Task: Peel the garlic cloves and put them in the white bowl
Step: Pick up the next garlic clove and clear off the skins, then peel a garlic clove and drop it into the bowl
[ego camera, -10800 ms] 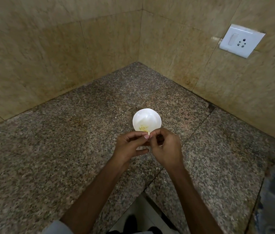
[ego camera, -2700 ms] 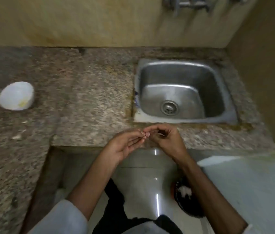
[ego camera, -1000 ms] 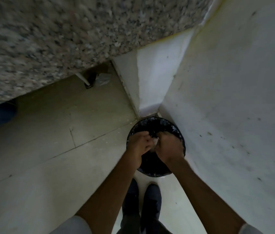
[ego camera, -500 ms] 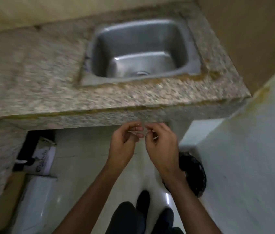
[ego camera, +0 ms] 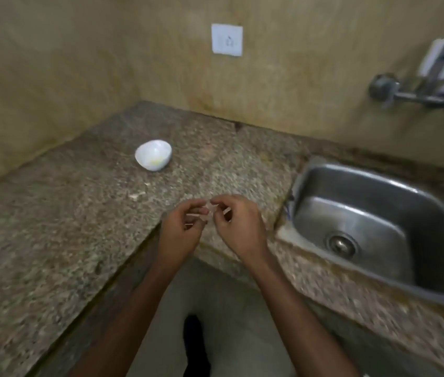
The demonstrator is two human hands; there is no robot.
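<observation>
Nothing legible is showing in this view: no words, brands or numbers. The white wall plate (ego camera: 227, 40) is showing only small blurred marks at its middle, too soft to read as any sign.

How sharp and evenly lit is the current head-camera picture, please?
Head view: dim, yellowish light; motion blur smears the tap and the sink, whose basin shows glare; the white bowl is soft but readable; the pale scrap pinched between left hand and right hand is too blurred to identify.
</observation>
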